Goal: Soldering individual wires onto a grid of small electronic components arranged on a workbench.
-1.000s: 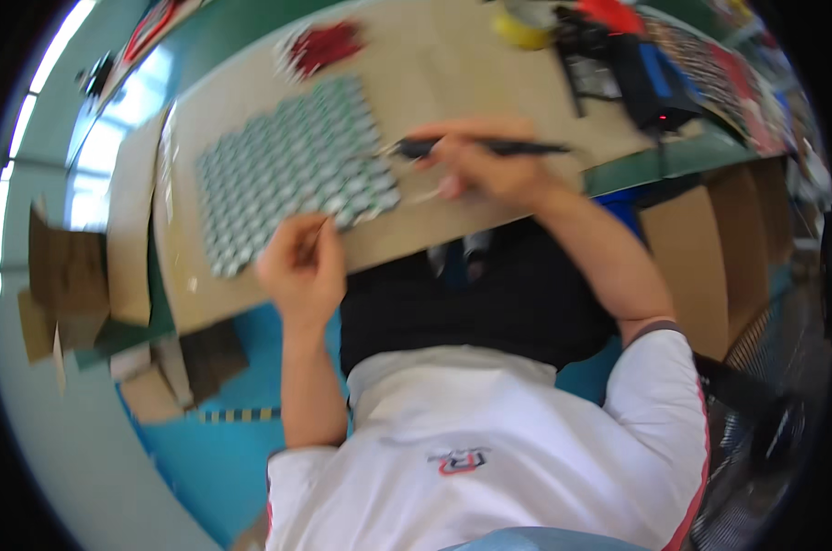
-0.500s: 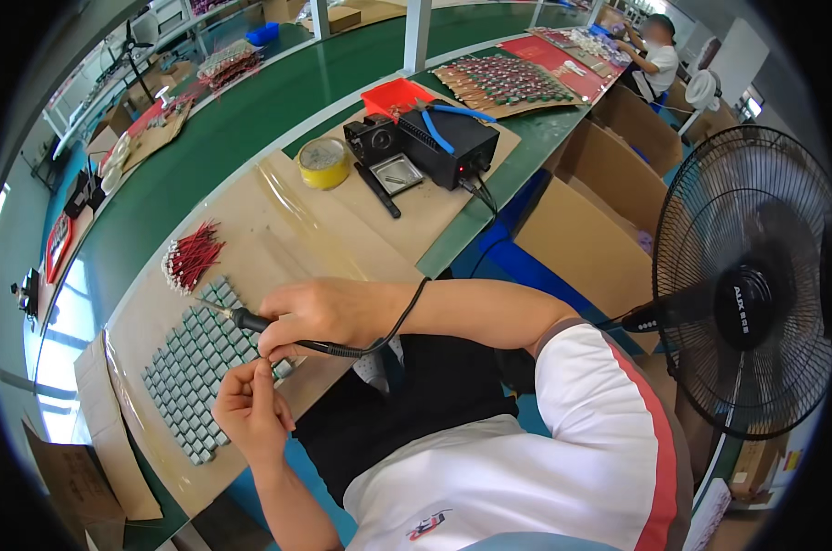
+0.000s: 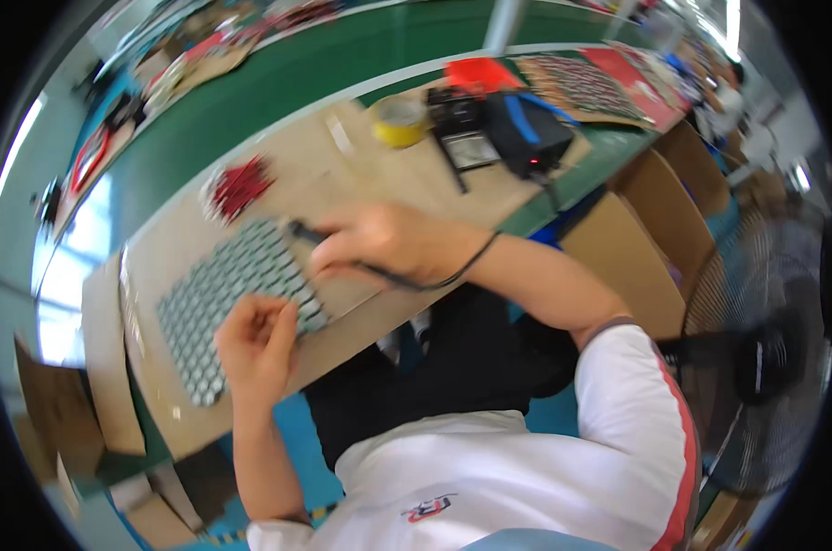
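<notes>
My right hand (image 3: 379, 241) is wrapped round the dark handle of a soldering iron (image 3: 307, 232), whose black cable runs back under my wrist. The iron's tip is smeared by motion. Curled, with thumb against fingers, my left hand (image 3: 258, 344) is over the near edge of a block of small grey-green components (image 3: 237, 285) set in close rows. Whatever its fingers hold, if anything, does not show. Beyond the rows lies a bundle of red wires (image 3: 243, 186) with white ends.
A yellow tape roll (image 3: 400, 122), a black soldering station (image 3: 524, 138) with blue-handled pliers (image 3: 522, 118), and a red tray (image 3: 480, 75) stand farther back. Cardboard boxes (image 3: 622, 253) and a black fan (image 3: 769, 354) are at my right. A co-worker (image 3: 723, 103) sits at the far right.
The view has shifted and blurred. My hands have moved apart; the right one lifted the soldering iron away from the left. The small part seen at my left fingertips no longer shows there.
</notes>
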